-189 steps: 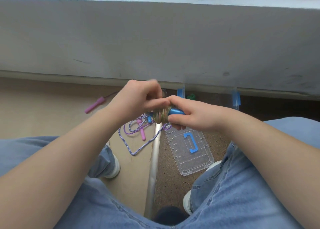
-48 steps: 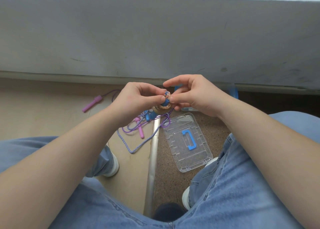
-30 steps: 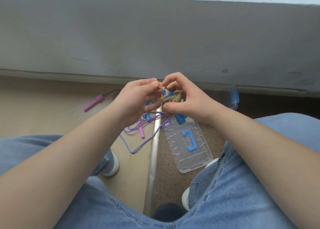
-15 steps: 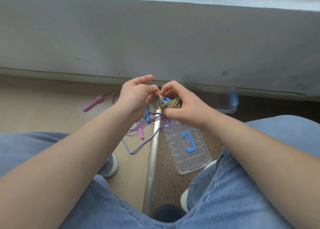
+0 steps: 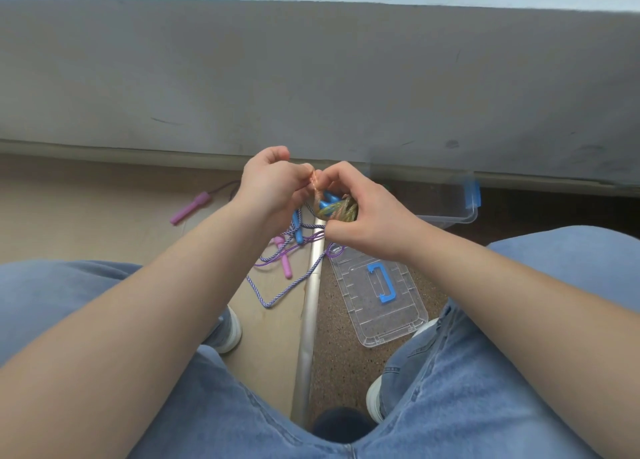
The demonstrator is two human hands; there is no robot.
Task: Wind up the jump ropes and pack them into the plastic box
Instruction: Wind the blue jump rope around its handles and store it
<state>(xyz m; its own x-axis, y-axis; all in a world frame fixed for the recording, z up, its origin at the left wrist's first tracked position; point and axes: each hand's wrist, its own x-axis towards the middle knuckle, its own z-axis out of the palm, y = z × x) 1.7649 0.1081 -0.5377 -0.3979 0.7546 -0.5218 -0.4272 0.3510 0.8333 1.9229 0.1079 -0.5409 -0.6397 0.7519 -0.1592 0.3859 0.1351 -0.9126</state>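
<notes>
**Pinch closed on the last rope end, bundle nearly tied off**

Curled the forefinger of left grip [image 5: 273, 184] down against the thumb since half a second back, when it stuck straight up. Pinching rope end [image 5: 313, 181] just beside the right thumb tip, seemingly to pull the last turn snug. Clamping rope bundle [image 5: 341, 210] in right grip [image 5: 363, 216], fingers curled under and thumb on top, with a blue handle peeping out between. Holding it so, probably, to stop the coils springing loose while the end gets tucked.

Keeping the bundle up in the air above metal threshold strip [image 5: 309, 320], not yet in plastic box [image 5: 450, 216]. Standing the box open by the wall, just right of the right grip, within a short reach. Leaving clear lid [image 5: 398, 323] flat on the speckled floor below, off and out of the way so the box mouth stays free.

Leaving for later on the floor: twisted purple-and-white rope [image 5: 277, 297] in loose loops, near pink handle [image 5: 284, 266] among them, far pink handle [image 5: 190, 208] well apart to the left.

Judging the winding of this rope about finished, with securing the end as the step in hand. Expecting next a short carry right into the box. Risking slack coils if the pinch lets go early
</notes>
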